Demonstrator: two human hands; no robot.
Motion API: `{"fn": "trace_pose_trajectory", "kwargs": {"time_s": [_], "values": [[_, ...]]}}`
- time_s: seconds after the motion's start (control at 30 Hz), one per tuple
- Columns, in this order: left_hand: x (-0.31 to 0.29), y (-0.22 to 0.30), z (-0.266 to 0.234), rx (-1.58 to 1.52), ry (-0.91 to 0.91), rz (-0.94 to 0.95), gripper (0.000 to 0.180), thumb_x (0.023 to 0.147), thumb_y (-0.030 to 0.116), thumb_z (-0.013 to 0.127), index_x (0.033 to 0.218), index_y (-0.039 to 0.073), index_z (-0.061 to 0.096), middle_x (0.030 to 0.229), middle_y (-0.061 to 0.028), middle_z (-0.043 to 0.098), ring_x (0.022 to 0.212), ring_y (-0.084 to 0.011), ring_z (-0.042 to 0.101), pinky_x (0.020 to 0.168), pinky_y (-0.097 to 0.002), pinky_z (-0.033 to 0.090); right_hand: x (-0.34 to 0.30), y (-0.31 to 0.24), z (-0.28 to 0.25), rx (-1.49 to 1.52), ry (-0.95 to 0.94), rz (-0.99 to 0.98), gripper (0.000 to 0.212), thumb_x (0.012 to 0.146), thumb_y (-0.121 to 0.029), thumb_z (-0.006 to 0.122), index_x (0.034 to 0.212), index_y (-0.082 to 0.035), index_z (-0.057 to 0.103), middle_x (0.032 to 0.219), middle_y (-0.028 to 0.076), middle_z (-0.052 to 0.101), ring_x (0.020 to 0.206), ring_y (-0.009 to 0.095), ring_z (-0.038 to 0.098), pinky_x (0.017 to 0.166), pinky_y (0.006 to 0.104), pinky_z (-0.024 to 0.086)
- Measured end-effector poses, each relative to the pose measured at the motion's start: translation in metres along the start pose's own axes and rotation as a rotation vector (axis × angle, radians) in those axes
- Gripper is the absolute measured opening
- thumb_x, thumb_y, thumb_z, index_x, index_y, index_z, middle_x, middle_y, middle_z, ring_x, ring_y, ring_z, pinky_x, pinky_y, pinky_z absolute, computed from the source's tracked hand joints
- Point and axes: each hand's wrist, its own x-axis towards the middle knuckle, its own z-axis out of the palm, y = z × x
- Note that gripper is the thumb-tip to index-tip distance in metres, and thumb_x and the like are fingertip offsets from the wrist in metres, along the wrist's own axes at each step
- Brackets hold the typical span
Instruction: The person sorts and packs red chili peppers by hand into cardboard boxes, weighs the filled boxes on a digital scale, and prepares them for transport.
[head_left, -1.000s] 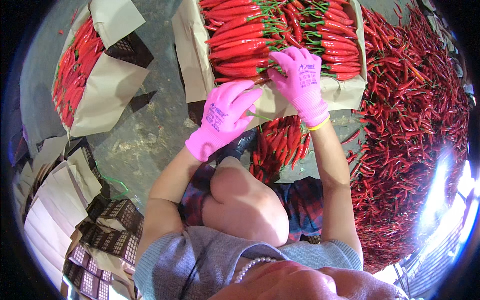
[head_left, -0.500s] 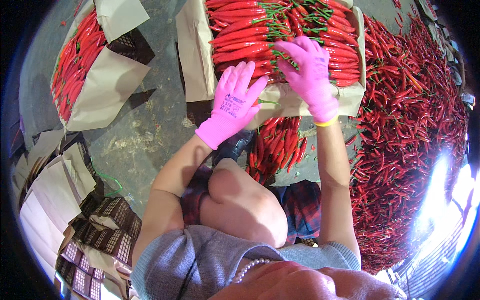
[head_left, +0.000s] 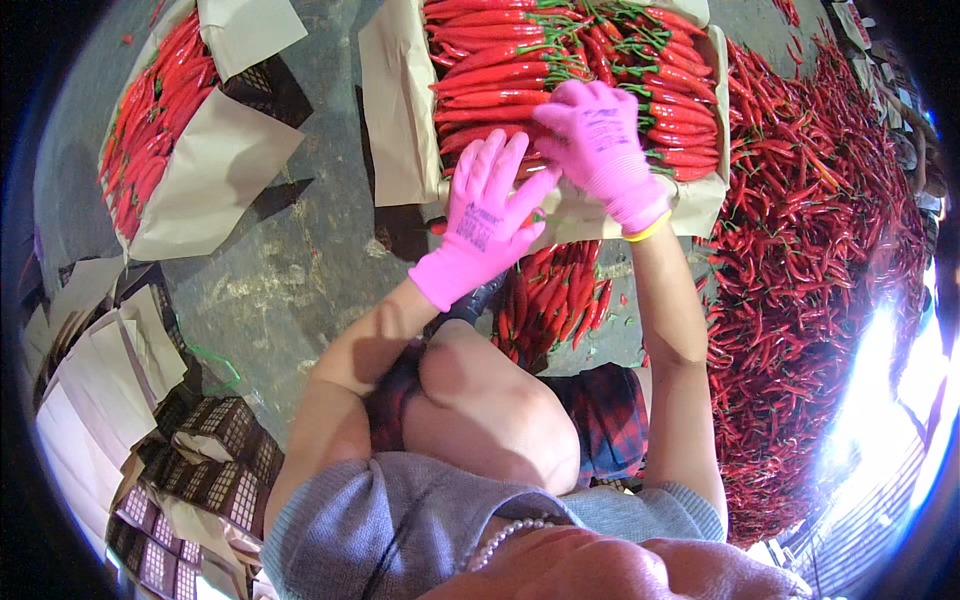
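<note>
A paper-lined box (head_left: 395, 110) at the top centre holds rows of red chili peppers (head_left: 500, 75), their green stems meeting along the middle. My left hand (head_left: 480, 225), in a pink glove, is at the near edge of the box with its long fingers stretched over the peppers. A single chili pepper (head_left: 540, 215) lies across under its palm, stem showing between thumb and forefinger. My right hand (head_left: 600, 145), also in a pink glove, reaches over the front rows with bent fingers, its fingertips at the peppers. Whatever they grip is hidden.
A large heap of loose red chilies (head_left: 800, 250) spreads along the right. More chilies (head_left: 560, 295) lie below the box by my foot. Another paper-lined box of chilies (head_left: 165, 110) stands at upper left. Dark plastic crates (head_left: 220, 450) and paper sheets (head_left: 105, 380) are at lower left.
My left hand has moved slightly right and down, the chili pepper under it. My right hand has come down and left, closer to the left hand, its fingers more bent.
</note>
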Motion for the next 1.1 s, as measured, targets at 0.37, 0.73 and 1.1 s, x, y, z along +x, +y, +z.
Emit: {"fn": "trace_pose_trajectory", "kwargs": {"time_s": [0.37, 0.73, 1.1], "values": [[-0.001, -0.009, 0.008, -0.009, -0.046, 0.04, 0.057, 0.07, 0.022, 0.07, 0.126, 0.014, 0.061, 0.142, -0.0196, 0.044, 0.132, -0.0409, 0.04, 0.108, -0.0588, 0.031, -0.001, 0.022, 0.015, 0.108, -0.208, 0.28, 0.028, 0.084, -0.036, 0.066, 0.104, -0.017, 0.068, 0.103, 0.003, 0.064, 0.104, 0.027, 0.058, 0.087, 0.0439, 0.04], [-0.001, -0.015, 0.007, -0.009, -0.032, -0.011, 0.061, 0.07, 0.021, 0.07, 0.129, 0.012, 0.059, 0.141, -0.0183, 0.045, 0.13, -0.043, 0.041, 0.109, -0.0582, 0.03, -0.001, 0.03, 0.023, 0.9, 0.129, 0.3, 0.01, 0.081, -0.007, 0.071, 0.091, -0.006, 0.069, 0.083, 0.002, 0.07, 0.074, 0.014, 0.065, 0.067, 0.0304, 0.049], [0.005, -0.009, -0.009, -0.612, 0.213, -0.192, 0.045, 0.086, 0.001, 0.057, 0.131, -0.001, 0.056, 0.14, -0.0188, 0.052, 0.135, -0.0314, 0.045, 0.114, -0.042, 0.03, -0.014, 0.049, 0.002, 1.405, 0.184, 0.43, 0.011, 0.091, -0.004, 0.063, 0.1, 0.001, 0.066, 0.083, 0.001, 0.067, 0.075, 0.008, 0.062, 0.07, 0.0233, 0.049]]}}
